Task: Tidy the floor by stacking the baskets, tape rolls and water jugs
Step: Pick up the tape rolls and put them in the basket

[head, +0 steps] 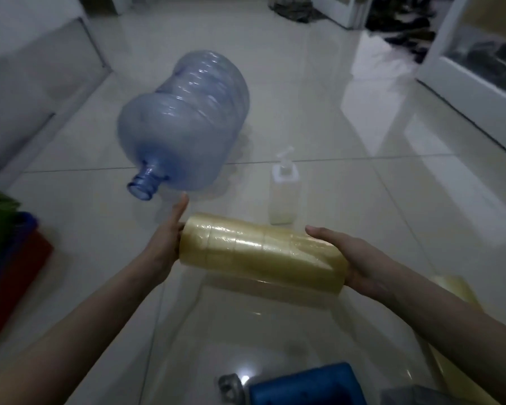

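Observation:
A sleeve of several yellowish tape rolls (260,254) lies sideways in the air above the tiled floor, held between my two hands. My left hand (165,244) presses flat against its left end with straight fingers. My right hand (351,258) cups its right end, fingers along the far side. A blue transparent water jug (184,124) lies on its side on the floor beyond, neck pointing toward me. More yellowish tape (456,290) lies on the floor under my right forearm. Stacked green, blue and red baskets (9,244) sit at the left edge.
A clear pump bottle (284,191) with a little pale liquid stands upright right of the jug. A blue plastic object (307,387) and a grey metal piece (231,387) are at the bottom. A white cabinet (32,68) runs along the left; dark clutter lies at the back right.

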